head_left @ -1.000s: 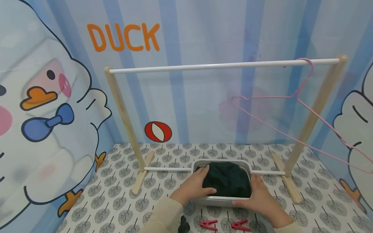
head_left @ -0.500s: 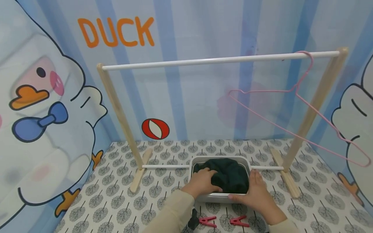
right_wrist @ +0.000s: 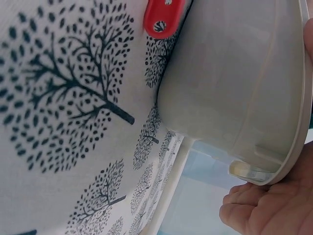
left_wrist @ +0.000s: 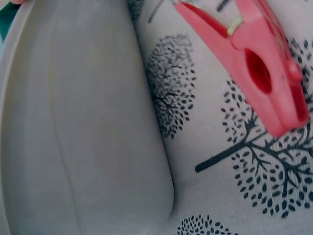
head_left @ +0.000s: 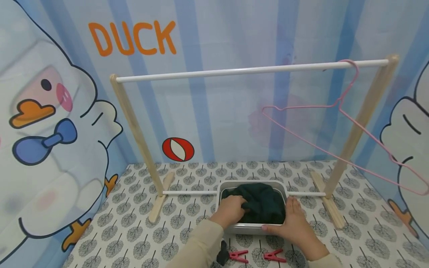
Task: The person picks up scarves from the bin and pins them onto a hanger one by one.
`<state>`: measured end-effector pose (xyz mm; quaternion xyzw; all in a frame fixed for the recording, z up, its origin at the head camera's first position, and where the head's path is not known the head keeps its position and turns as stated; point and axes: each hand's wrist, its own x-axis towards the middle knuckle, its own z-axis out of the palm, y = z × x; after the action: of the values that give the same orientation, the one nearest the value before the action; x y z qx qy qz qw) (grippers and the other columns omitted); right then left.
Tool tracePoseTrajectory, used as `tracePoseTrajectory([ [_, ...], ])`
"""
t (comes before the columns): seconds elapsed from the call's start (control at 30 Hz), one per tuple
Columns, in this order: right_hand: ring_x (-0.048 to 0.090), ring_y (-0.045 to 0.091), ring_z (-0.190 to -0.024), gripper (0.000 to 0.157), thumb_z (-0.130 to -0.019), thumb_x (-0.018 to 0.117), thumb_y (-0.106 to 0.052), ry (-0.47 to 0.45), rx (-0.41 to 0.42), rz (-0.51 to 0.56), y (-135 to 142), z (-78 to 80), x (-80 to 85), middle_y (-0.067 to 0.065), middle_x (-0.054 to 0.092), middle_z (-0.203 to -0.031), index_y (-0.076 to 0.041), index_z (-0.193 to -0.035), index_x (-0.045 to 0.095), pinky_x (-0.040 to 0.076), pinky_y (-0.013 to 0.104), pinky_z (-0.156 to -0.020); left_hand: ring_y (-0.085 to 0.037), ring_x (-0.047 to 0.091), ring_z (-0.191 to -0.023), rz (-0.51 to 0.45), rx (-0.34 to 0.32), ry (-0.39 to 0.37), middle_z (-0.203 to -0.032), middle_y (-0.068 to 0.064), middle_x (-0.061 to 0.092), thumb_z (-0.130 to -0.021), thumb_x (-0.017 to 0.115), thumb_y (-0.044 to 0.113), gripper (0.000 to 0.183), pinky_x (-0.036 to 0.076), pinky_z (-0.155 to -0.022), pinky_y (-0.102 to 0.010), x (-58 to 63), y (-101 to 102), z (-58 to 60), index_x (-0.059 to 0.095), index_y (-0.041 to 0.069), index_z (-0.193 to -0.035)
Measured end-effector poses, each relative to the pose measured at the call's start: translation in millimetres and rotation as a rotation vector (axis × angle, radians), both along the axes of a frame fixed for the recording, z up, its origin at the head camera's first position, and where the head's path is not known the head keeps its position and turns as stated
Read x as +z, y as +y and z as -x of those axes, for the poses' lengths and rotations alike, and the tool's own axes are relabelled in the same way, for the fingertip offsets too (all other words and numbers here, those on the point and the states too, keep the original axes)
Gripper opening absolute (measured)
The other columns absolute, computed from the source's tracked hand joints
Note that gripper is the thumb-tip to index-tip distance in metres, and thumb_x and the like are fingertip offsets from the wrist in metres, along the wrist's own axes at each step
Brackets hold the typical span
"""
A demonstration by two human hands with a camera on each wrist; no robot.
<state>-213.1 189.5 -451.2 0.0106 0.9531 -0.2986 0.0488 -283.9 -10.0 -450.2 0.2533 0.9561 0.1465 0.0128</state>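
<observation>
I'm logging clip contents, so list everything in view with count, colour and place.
tablecloth: 1, patterned white, underneath
tub: 1, pale grey, on tablecloth
cloth: 1, dark green, in tub
clothes pegs: 2, red, before tub
rack: 1, wood and white, on tablecloth
hanger: 1, pink, rack's right end
backdrop: 1, striped blue, behind rack
printed figures: 2, white, backdrop's sides
printed ball: 1, red and white, backdrop's left
DUCK lettering: 1, orange, backdrop's upper left
unclear object: 1, black, left of pegs
sleeves: 2, cream, bottom edge
left hand: 1, bare, on cloth
right hand: 1, bare, tub's right front corner
</observation>
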Motion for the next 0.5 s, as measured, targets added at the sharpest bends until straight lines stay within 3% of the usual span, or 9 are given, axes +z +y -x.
tracePoseTrajectory([
  [0.13,0.003,0.056,-0.132,0.133,-0.065,0.069,-0.068,-0.015,-0.004,0.006,-1,-0.3,1.1,0.041,-0.003,-0.144,0.016,-0.141,-0.001,0.022,0.068,-0.099,-0.020,0.063,-0.098,-0.163,-0.003,-0.015,-0.104,0.000,0.068,-0.087,0.063,0.017,0.015,0.051,-0.082,-0.035,-1.3,-5,3.2,0.071,0.016,-0.099],
  [0.33,0.006,0.058,-0.130,0.134,-0.063,0.070,-0.068,-0.007,-0.015,0.006,-1,-1.3,0.2,0.042,0.000,-0.143,0.017,-0.141,0.001,0.024,0.068,-0.097,-0.027,0.053,-0.118,-0.349,0.030,-0.068,-0.127,-0.007,0.058,-0.091,0.056,0.009,0.024,0.044,-0.096,-0.041,4.6,-9,3.0,0.069,0.016,-0.110],
  [0.5,0.006,0.057,-0.131,0.135,-0.061,0.070,-0.069,-0.012,-0.025,0.026,-1,-0.7,1.3,0.040,0.000,-0.144,0.016,-0.141,0.001,0.023,0.068,-0.098,-0.021,0.062,-0.103,-0.466,0.033,-0.053,-0.111,-0.003,0.067,-0.094,0.054,0.014,0.020,0.049,-0.087,-0.037,20.4,-12,2.4,0.071,0.016,-0.105],
])
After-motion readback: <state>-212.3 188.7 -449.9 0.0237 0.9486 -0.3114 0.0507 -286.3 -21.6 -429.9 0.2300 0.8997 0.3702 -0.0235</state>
